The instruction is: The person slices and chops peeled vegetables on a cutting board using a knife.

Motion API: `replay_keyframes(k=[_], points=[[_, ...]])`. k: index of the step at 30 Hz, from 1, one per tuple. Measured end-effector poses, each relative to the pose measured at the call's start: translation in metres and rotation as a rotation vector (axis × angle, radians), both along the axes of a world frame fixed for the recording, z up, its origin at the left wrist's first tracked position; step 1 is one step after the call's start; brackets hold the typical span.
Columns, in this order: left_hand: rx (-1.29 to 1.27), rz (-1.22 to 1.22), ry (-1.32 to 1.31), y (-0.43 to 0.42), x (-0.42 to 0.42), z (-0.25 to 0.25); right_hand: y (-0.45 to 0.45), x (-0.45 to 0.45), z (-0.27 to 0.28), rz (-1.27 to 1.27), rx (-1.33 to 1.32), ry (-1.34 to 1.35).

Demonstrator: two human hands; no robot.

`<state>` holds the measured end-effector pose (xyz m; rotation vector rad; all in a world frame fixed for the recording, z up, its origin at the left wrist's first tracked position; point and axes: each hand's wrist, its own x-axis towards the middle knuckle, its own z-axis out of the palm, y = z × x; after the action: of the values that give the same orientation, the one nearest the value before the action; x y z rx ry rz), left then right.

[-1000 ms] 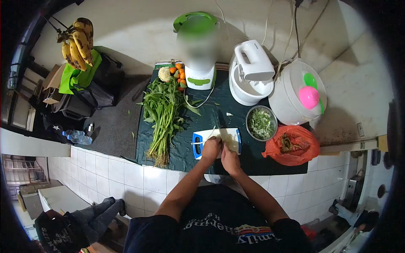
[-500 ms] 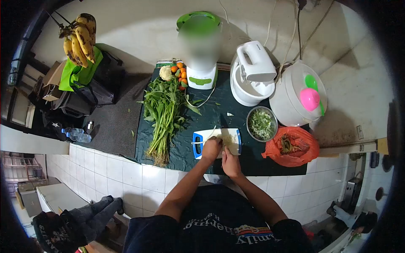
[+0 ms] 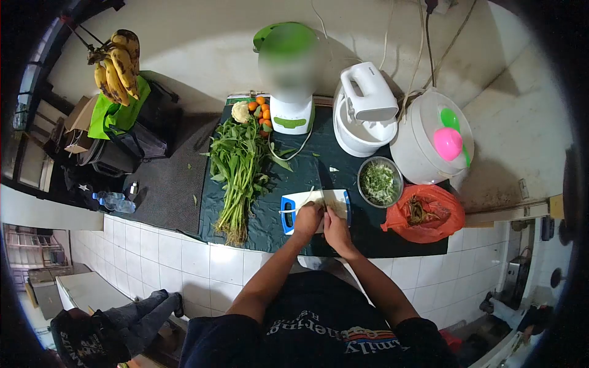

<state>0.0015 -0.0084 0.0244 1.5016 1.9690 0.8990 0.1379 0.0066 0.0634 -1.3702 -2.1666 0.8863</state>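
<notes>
My left hand (image 3: pixel 308 218) is closed over thin pale stalks (image 3: pixel 293 211) on a small white cutting board (image 3: pixel 296 199) with blue ends. The stalks stick out to the left and above the fingers. Right beside it, my right hand (image 3: pixel 336 230) grips a knife (image 3: pixel 325 179), whose dark blade points away from me across the board; its handle is hidden in the fingers. Pale cut bits lie on the board's right part. A metal bowl (image 3: pixel 380 182) of chopped green and white pieces stands to the right.
Leafy green stems (image 3: pixel 236 178) lie left, below a cauliflower (image 3: pixel 240 111) and small orange fruits (image 3: pixel 265 115). Behind stand a blender (image 3: pixel 291 116), a stand mixer (image 3: pixel 367 116) and a white lidded container (image 3: pixel 423 147). An orange plastic bag (image 3: pixel 446 214) sits right. A person (image 3: pixel 132 319) stands lower left.
My right hand has shifted slightly forward, closer to my left hand, with the knife. My left hand stays on the stalks. The whole view has tilted a little.
</notes>
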Motion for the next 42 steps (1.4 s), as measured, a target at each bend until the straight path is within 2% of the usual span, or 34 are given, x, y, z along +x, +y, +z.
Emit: replay_keyframes(k=[3, 5, 6, 8, 11, 15, 18, 20, 21, 23, 27, 29, 32, 36, 38, 42], points=[[0.005, 0.035, -0.020, 0.000, 0.002, -0.003, -0.007, 0.003, 0.012, -0.026, -0.114, 0.019], [0.019, 0.032, -0.017, -0.001, 0.003, -0.002, -0.014, 0.007, 0.021, 0.016, -0.160, -0.057], [0.031, 0.028, -0.011, -0.002, 0.002, -0.004, -0.017, 0.008, 0.014, 0.018, -0.160, -0.060], [0.033, 0.001, 0.007, -0.002, -0.001, -0.008, -0.022, 0.009, 0.000, 0.021, 0.065, -0.022], [0.036, -0.025, 0.016, -0.001, -0.001, -0.008, -0.018, 0.004, -0.001, 0.015, -0.077, -0.080], [0.067, 0.000, -0.012, -0.001, 0.000, -0.006, -0.006, -0.006, -0.005, -0.021, -0.033, -0.035], [-0.008, 0.008, 0.010, 0.000, -0.001, -0.004, -0.002, -0.004, 0.007, -0.039, -0.129, -0.003], [0.008, 0.017, -0.018, 0.000, -0.002, 0.000, -0.009, 0.002, 0.025, -0.040, -0.353, 0.027], [0.022, 0.021, -0.051, -0.001, 0.000, 0.002, -0.013, 0.005, 0.019, -0.038, -0.355, 0.024], [0.004, 0.033, -0.042, -0.001, 0.002, 0.007, -0.020, 0.010, 0.006, 0.005, -0.178, 0.035], [-0.011, 0.023, -0.017, -0.001, 0.001, 0.013, -0.018, 0.006, -0.003, -0.010, -0.217, -0.013], [-0.019, 0.025, -0.014, 0.000, 0.001, 0.008, -0.012, 0.001, -0.011, 0.016, -0.055, -0.064], [-0.023, 0.033, -0.013, 0.000, 0.001, -0.004, -0.002, 0.000, -0.009, 0.027, -0.050, -0.054], [-0.037, 0.024, 0.005, 0.000, 0.001, 0.008, -0.006, 0.009, 0.000, 0.051, -0.048, 0.031], [-0.023, 0.017, 0.011, 0.001, 0.001, 0.009, -0.011, 0.013, 0.017, 0.064, -0.190, 0.004], [-0.018, 0.019, 0.017, 0.001, 0.001, 0.003, -0.014, 0.015, 0.007, 0.056, -0.198, -0.011]])
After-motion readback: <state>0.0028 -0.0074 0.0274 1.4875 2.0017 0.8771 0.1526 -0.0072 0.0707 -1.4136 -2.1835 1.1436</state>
